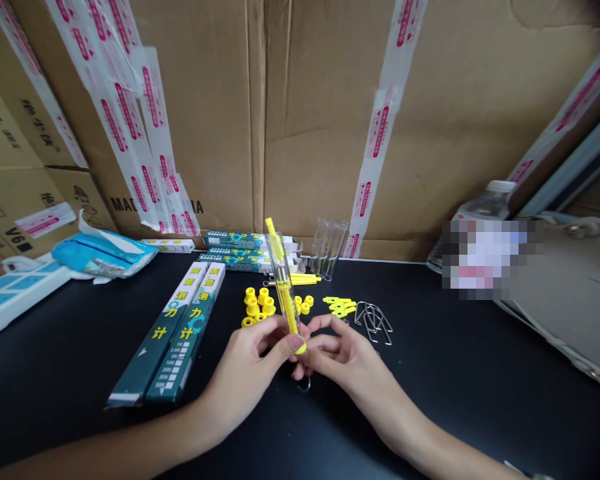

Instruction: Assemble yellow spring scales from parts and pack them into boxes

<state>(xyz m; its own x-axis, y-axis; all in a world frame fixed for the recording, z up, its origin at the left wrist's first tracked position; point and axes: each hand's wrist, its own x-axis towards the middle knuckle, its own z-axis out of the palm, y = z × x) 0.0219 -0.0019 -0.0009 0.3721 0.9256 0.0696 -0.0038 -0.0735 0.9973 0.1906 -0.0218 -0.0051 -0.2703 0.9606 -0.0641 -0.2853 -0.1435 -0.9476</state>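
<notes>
Clear and yellow, a tubular spring scale (286, 287) stands nearly upright over the table, leaning slightly left at its top. My left hand (265, 353) is closed around its lower part, the thumb against the yellow end. A metal hook (305, 385) hangs below. At that same lower end, my right hand (343, 353) has its fingers curled and pressed to the scale; their exact contact is partly hidden. Behind the hands lie yellow flanged caps (253, 307), flat yellow pieces (340, 306), bent metal hooks (374, 323) and yellow rods (305, 279).
Two long printed boxes (173, 333) lie left of my hands, with more boxes (250, 250) stacked behind. Several clear tubes (329, 248) stand at the back. A blue packet (105, 253) and power strip (20, 297) sit left; a bottle (485, 203) and bag (570, 293) right. Cardboard (325, 133) walls the back.
</notes>
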